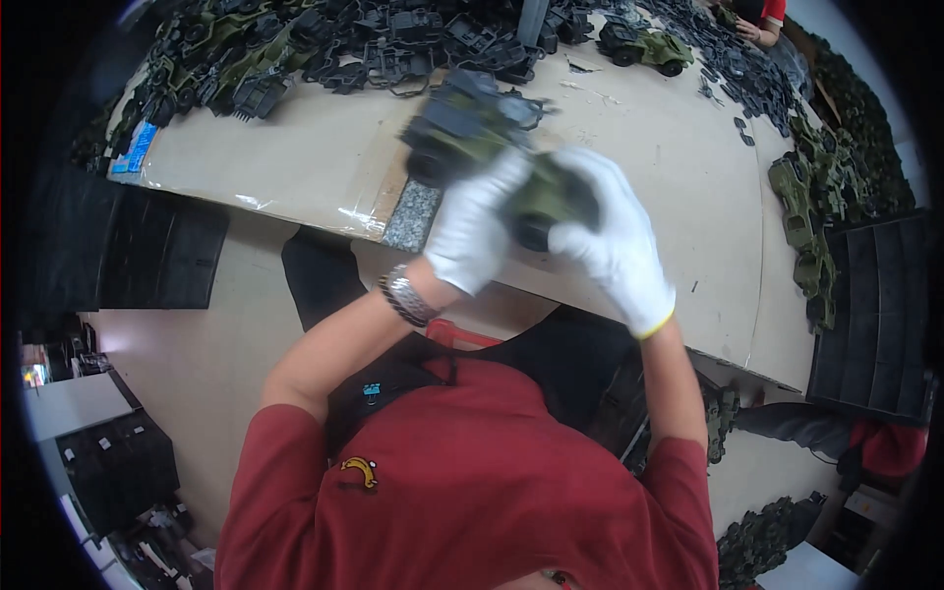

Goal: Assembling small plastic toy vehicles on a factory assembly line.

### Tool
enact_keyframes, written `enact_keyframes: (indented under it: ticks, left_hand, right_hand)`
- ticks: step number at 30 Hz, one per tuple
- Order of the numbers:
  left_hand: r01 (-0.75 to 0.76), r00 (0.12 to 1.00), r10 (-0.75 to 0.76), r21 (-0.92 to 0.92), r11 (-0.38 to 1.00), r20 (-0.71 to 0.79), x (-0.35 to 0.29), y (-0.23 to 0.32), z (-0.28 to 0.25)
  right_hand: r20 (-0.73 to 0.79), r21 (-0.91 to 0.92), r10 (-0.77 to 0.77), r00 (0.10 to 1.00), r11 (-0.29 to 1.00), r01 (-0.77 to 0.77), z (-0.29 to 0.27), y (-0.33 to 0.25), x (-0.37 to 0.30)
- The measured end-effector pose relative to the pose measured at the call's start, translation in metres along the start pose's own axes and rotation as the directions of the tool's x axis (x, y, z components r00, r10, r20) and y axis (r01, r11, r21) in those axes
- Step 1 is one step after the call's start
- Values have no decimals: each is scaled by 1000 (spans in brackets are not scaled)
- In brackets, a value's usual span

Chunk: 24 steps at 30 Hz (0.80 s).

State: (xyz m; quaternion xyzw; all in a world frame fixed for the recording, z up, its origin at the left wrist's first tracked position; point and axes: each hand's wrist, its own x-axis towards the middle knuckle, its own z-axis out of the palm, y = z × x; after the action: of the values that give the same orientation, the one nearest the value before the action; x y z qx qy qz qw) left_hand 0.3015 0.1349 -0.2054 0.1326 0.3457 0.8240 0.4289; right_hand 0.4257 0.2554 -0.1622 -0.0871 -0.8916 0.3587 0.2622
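An olive-green and dark grey toy military vehicle (472, 128) is held in the air above the near part of the table, smeared by motion. My left hand (477, 221), in a white glove, is closed on its near left side. Around its near right end my right hand (615, 231), also white-gloved, has its fingers wrapped. A black wheel shows between the two hands, and another sticks out at the vehicle's far left. My palms and some fingertips are hidden or blurred.
Dark grey plastic chassis parts (393, 44) lie heaped along the table's far side. A finished-looking green toy vehicle (644, 47) stands there, and several green ones (801, 216) line the right edge. Black crates (870, 305) flank the table. Another person's hand (757, 34) works at the far right.
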Motion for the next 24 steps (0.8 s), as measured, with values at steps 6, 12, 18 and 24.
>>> enact_keyframes:
  ticks: [6, 12, 18, 24]
  left_hand:
    - [-47, 988, 45, -10, 999, -149, -10, 34, -59]
    - [-14, 991, -1, -112, 994, -133, -17, 27, -72]
    - [85, 995, -94, -186, 979, -40, -12, 25, -77]
    - [82, 996, -79, -108, 991, 30, 9, 9, -48]
  right_hand:
    - [-12, -365, -39, 999, 930, 32, 54, 91, 110]
    - [78, -480, 45, 996, 877, -2, 74, 117, 109]
    - [481, -165, 24, 877, 984, 63, -47, 117, 51]
    - [25, -713, 289, 957, 676, -186, -4, 89, 12]
